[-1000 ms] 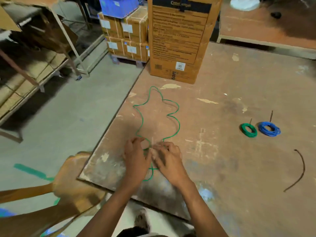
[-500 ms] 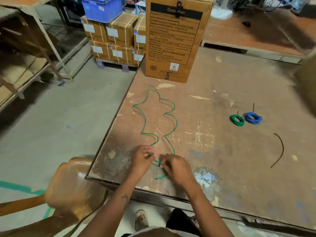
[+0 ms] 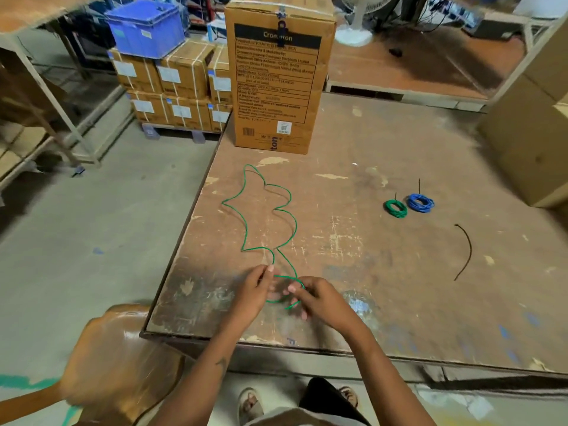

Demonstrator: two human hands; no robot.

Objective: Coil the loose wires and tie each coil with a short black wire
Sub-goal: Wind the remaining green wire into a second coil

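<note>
A long loose green wire (image 3: 246,229) snakes over the worn wooden table (image 3: 353,265), from near the tall box down to my hands. My left hand (image 3: 253,295) pinches the wire near its near end. My right hand (image 3: 322,299) holds a small first loop of the same wire between the two hands. Farther right lie a tied green coil (image 3: 396,208) and a tied blue coil (image 3: 420,202), each with a black tie sticking up. A short black wire (image 3: 466,250) lies curved and loose to the right of them.
A tall cardboard box (image 3: 276,78) stands at the table's far left edge. Another large carton (image 3: 531,130) sits at the right. A wooden chair back (image 3: 120,358) is at my lower left, beside the table's near edge. Stacked boxes and a blue crate (image 3: 147,26) stand on the floor beyond.
The camera has pulled back and tilted up. My hands have bent the wire's near end into a small loop; the loose part has drawn slightly toward me.
</note>
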